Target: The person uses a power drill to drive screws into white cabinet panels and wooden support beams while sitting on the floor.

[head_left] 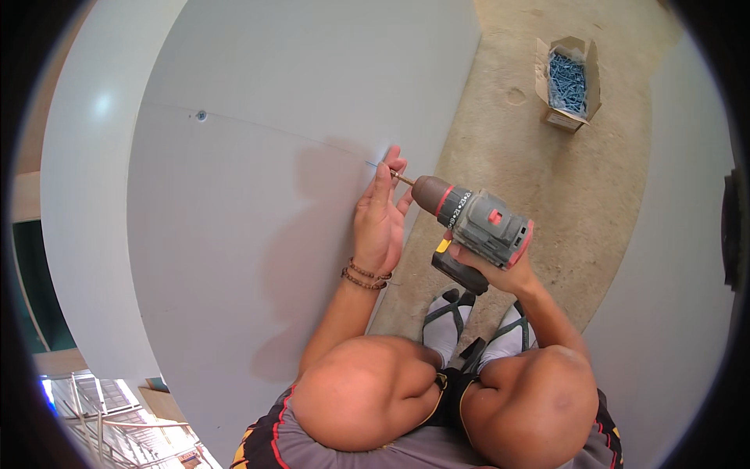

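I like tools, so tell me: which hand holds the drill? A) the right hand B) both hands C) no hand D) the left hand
A: the right hand grips the drill, while the left hand steadies the screw at its tip against the panel.

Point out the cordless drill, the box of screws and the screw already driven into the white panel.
cordless drill (480, 227), head view, on its grey body.
box of screws (568, 82), head view, on the screws inside.
driven screw (201, 116), head view, on its head.
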The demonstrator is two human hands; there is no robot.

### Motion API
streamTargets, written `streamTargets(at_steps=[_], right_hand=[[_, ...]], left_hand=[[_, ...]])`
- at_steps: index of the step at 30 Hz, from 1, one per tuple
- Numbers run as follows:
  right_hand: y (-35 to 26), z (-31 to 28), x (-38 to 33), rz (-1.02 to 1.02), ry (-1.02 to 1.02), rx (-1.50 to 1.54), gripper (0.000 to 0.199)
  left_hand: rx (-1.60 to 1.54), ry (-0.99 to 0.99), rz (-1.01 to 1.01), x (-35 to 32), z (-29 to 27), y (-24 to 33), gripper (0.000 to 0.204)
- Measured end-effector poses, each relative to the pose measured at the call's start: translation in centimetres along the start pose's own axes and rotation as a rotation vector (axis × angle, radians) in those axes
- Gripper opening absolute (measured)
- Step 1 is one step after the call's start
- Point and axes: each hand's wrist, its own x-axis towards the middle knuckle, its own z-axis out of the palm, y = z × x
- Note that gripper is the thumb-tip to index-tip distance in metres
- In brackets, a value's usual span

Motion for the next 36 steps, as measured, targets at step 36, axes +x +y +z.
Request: streamTargets(at_steps=[36], right_hand=[[-0.3, -0.6, 1.0, -0.043, -0.108, -0.197, 0.047]], left_hand=[[-0.263, -0.233, -0.025, 0.4, 0.4, -0.6, 0.052]])
